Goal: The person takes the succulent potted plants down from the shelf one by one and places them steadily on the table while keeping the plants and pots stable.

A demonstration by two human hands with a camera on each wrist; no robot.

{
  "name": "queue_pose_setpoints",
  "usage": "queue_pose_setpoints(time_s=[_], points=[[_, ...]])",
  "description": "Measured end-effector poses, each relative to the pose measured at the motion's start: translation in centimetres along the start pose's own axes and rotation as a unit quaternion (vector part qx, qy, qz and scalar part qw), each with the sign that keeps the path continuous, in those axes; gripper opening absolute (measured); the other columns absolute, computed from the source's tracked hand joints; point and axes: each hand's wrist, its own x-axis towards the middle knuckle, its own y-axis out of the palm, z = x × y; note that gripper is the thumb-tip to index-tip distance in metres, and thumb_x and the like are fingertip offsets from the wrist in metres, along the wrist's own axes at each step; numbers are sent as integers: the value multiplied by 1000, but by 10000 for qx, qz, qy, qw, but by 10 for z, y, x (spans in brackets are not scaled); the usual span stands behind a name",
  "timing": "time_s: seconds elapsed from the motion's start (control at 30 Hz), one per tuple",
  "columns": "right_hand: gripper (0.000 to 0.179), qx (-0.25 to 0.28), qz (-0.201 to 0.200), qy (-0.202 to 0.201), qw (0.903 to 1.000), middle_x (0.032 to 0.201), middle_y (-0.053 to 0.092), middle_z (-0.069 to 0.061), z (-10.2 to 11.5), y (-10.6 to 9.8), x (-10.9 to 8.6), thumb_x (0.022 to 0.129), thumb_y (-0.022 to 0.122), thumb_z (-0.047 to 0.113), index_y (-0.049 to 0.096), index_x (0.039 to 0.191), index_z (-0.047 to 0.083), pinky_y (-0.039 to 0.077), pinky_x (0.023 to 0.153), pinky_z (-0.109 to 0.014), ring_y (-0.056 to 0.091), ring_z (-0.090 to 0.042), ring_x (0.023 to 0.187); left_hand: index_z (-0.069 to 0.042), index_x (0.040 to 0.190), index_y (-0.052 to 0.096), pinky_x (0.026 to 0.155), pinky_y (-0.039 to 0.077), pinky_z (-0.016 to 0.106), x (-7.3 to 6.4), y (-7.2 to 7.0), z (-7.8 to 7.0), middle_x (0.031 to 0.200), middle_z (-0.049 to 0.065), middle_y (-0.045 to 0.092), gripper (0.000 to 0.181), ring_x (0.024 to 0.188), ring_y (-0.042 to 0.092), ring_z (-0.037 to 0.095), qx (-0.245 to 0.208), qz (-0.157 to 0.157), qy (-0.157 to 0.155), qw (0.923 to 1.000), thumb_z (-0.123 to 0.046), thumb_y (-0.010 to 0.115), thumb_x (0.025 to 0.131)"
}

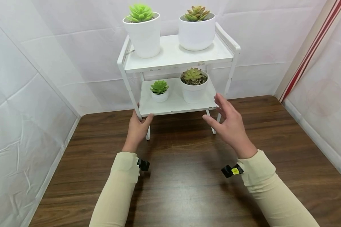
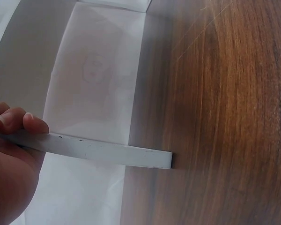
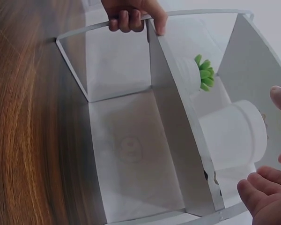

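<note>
Gripping the rack (image 1: pixel 170 52) by its left front leg (image 1: pixel 130 91), the left hand (image 1: pixel 137 128) curls its fingers (image 2: pixel 35 123) round it; the right hand (image 1: pixel 231 126) holds nothing, fingers spread, beside the lower shelf's (image 1: pixel 175 93) right front corner. The rack sits toward the table's (image 1: pixel 173 179) far edge. A matching right-side grip, kept level, should steady the four potted succulents (image 1: pixel 194 88).

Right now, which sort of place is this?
Probably a filming booth: creased white sheeting backs and flanks a brown wood-grain table, with a white two-tier shelf of white-potted succulents.
</note>
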Motion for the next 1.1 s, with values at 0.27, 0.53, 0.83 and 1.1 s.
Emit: queue_pose_setpoints(time_s=[0.27,0.53,0.83,1.1], points=[[80,111,-15,197,9997,154,37,-6,1,5,7,88,72,33,28,153,18,37,111,-37,39,-19,140,-9,155,16,59,37,31,2,2,-2,56,-6,32,73,47,32,8,-18,-16,-57,10000,-31,56,98],[83,190,-144,232,9994,154,37,-6,0,12,16,87,72,37,28,154,17,34,114,-39,35,-17,142,-9,155,16,59,37,31,-1,2,-2,57,-4,32,74,46,31,6,-47,-36,-126,9999,-32,56,98],[84,170,-156,269,9994,155,36,-7,-2,18,22,87,71,40,26,154,17,34,113,-41,34,-18,143,-8,155,16,58,37,30,-2,2,-1,56,-5,31,73,46,30,6,-81,-69,-87,9999,-31,56,98],[85,136,-156,325,9993,155,36,-9,-5,20,26,87,71,42,26,154,16,34,113,-39,34,-17,143,-17,156,13,59,37,34,17,5,31,56,-5,32,79,46,32,8,-100,-155,-163,9997,-40,58,96]])
